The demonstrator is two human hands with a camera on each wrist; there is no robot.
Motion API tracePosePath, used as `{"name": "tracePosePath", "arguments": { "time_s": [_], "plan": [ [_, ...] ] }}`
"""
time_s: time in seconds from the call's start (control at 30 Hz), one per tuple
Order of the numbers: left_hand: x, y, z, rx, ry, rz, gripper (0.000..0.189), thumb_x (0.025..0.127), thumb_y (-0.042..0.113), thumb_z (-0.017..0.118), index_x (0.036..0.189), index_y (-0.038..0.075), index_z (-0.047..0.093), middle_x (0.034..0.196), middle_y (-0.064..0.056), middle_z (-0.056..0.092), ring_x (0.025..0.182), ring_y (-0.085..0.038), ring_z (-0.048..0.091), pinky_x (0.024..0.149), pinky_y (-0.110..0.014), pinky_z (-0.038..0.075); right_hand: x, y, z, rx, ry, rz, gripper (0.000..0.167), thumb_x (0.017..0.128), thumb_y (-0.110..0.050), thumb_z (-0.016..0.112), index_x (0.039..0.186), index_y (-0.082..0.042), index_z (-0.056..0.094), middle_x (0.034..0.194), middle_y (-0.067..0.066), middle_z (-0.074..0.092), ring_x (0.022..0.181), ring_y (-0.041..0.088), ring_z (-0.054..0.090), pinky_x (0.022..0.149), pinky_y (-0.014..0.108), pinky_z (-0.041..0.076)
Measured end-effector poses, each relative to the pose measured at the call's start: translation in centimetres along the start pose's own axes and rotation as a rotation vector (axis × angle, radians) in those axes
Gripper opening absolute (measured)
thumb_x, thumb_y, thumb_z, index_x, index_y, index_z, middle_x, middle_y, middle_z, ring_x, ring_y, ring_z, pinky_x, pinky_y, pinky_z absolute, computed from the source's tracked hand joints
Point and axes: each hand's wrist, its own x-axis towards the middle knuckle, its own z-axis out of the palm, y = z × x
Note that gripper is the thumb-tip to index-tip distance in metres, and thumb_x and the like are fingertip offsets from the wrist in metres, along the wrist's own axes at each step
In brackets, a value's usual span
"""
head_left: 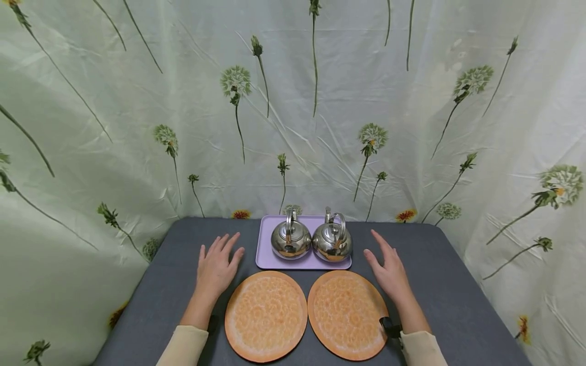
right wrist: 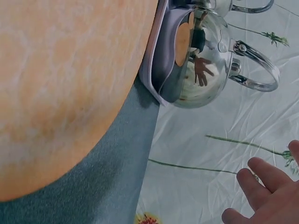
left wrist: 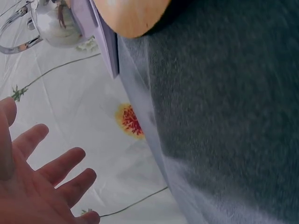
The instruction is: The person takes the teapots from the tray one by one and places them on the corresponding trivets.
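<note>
Dark grey cloth covers one table [head_left: 450, 300], which fills the lower half of the head frame. Nearest, at the bottom edge, are two cream sleeves: a left sleeve [head_left: 183, 348] and a right sleeve [head_left: 423, 349]. Between the forearms lie two round orange mats, flat and just beside each other: a left mat [head_left: 266, 315] and a right mat [head_left: 347, 310], each with a paler, mottled centre. Two hands are raised further up the frame. The left hand [head_left: 216, 267], left of center, has its fingers extended and apart and holds nothing; it is near the tray's left edge. The right hand [head_left: 389, 264], right of center, holds nothing, with thumb and forefinger extended and apart; it is near the right kettle. One rectangular lilac tray [head_left: 265, 249] with a raised rim lies beyond the mats, at lower center. Two kettles stand upright on it: a left kettle [head_left: 298, 243] and a right kettle [head_left: 331, 247]. Both have rounded, polished silver bodies, knobbed lids and arched metal handles. In the right wrist frame, one kettle mirrors a spread hand. Farthest back, one pale curtain [head_left: 293, 134] printed with dandelions fills the upper frame.
</note>
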Motion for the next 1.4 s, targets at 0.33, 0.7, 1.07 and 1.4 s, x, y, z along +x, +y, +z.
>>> {"name": "tracePosePath", "arguments": {
  "time_s": [0.33,0.7,1.07,1.4],
  "plan": [
    [0.4,0.3,1.2,-0.013,-0.035,-0.009,0.057,0.11,0.049,0.053,0.161,0.024,0.048,0.157,-0.018,0.056,0.148,-0.042,0.05,0.126,-0.072,0.019,0.6,-0.3,0.7,0.029,0.01,0.031,0.063,0.11,-0.039,0.058,0.166,-0.021,0.036,0.169,0.018,0.041,0.155,0.052,0.035,0.123,0.072,0.025],
    [0.6,0.5,2.2,-0.05,-0.092,-0.045,0.056,0.11,0.047,0.052,0.161,0.024,0.047,0.152,-0.02,0.06,0.137,-0.046,0.058,0.114,-0.069,0.037,1.1,-0.7,1.8,0.178,0.054,0.051,0.058,0.108,-0.033,0.063,0.162,-0.021,0.042,0.16,0.012,0.054,0.152,0.039,0.046,0.121,0.066,0.035],
    [1.3,0.9,2.4,-0.097,-0.185,-0.077,0.057,0.111,0.051,0.047,0.162,0.025,0.046,0.149,-0.018,0.062,0.136,-0.044,0.06,0.112,-0.07,0.038,2.4,-0.9,2.6,0.366,0.02,0.104,0.056,0.11,-0.028,0.061,0.162,-0.022,0.042,0.159,0.012,0.055,0.151,0.032,0.048,0.125,0.056,0.035],
    [2.5,0.6,3.3,-0.181,-0.247,-0.082,0.055,0.111,0.047,0.049,0.161,0.024,0.047,0.136,-0.015,0.07,0.122,-0.038,0.068,0.1,-0.064,0.05,3.5,-1.1,2.8,0.494,-0.008,0.166,0.055,0.11,-0.025,0.06,0.161,-0.018,0.042,0.159,0.014,0.054,0.152,0.032,0.047,0.128,0.053,0.031]
  ]
}}
